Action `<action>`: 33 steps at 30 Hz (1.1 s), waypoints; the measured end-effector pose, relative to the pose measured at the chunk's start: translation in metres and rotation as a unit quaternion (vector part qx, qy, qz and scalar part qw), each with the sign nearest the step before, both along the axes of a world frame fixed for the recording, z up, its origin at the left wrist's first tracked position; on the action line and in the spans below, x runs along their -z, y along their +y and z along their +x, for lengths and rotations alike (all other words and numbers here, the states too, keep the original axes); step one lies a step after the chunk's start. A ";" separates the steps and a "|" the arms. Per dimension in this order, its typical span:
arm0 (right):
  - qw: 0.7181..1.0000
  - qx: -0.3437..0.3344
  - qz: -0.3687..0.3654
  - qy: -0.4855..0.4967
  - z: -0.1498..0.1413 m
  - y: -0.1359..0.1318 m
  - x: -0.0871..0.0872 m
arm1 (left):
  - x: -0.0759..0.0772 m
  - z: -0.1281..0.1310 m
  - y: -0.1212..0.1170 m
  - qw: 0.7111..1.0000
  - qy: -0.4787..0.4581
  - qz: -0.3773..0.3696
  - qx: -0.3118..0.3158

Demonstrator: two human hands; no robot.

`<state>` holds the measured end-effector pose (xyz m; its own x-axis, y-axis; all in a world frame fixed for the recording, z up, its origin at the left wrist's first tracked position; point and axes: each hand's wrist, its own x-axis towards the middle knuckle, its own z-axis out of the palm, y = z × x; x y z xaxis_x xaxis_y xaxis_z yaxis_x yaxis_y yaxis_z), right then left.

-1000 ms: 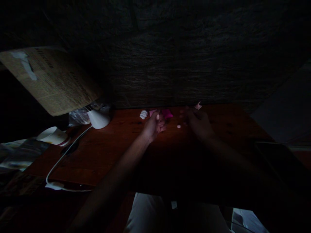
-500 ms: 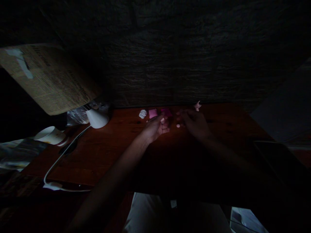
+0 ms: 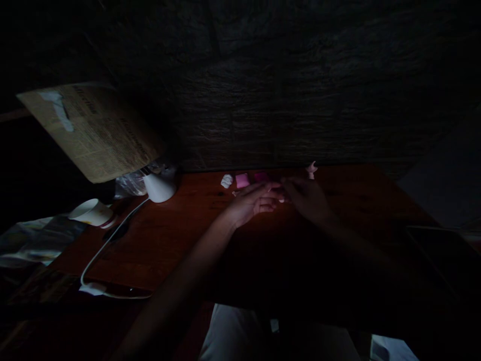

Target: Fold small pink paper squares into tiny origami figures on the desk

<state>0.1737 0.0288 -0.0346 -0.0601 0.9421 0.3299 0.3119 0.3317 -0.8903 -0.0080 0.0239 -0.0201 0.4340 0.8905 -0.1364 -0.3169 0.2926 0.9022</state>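
My left hand (image 3: 253,202) is over the desk, palm turned inward, thumb stretched along the top and the other fingers curled. Its fingertips meet those of my right hand (image 3: 306,198), which is closed in a pinch. Whatever lies between the fingertips is too small and dark to make out. Just below them, a small pale pink ball (image 3: 281,201) shows partly. Behind the hands are a crumpled white lump (image 3: 226,181), a pink block (image 3: 242,180) and a magenta block (image 3: 261,176), partly covered. A pale pink forked shape (image 3: 311,169) stands beyond my right hand.
On the left of the wooden desk (image 3: 169,220) stands a white lamp base (image 3: 160,188) under a newsprint-patterned shade (image 3: 93,133). A white paper cup (image 3: 93,213) and a white cord (image 3: 90,258) lie nearby. A dark wall (image 3: 263,100) rises behind; a dark flat device (image 3: 436,245) is at right.
My left hand has moved toward my right hand, and their fingertips now meet. The small ball, seen whole before, is partly covered. The view has shifted slightly.
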 end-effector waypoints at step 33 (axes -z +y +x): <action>1.000 -0.010 0.003 -0.024 -0.003 0.002 0.008 | 0.002 0.000 0.006 0.989 0.019 0.036 -0.144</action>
